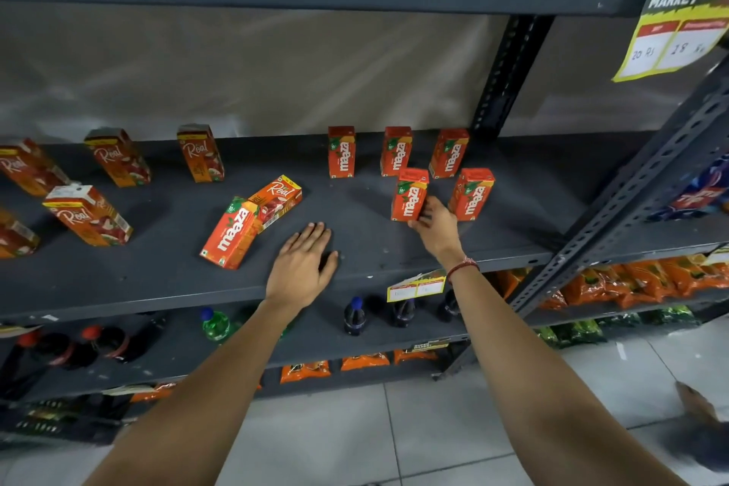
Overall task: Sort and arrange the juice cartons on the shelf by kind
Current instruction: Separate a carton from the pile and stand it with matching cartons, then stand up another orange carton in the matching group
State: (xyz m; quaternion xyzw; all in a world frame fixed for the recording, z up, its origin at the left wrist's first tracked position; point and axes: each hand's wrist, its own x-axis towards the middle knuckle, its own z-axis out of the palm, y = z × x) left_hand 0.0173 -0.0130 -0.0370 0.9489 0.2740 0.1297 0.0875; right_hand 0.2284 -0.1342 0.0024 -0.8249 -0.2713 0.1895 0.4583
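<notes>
On the grey shelf, several orange Maaza cartons stand upright at the right. My right hand grips the bottom of one front-row Maaza carton, which stands next to another Maaza carton. My left hand rests flat on the shelf, fingers apart, holding nothing. Just left of it a loose Maaza carton leans against a lying Real carton. Several Real cartons stand at the left, some tilted.
A dark upright post rises behind the Maaza group. A slanted perforated post crosses at the right, with a yellow price sign above. Bottles and orange snack packs fill the lower shelves.
</notes>
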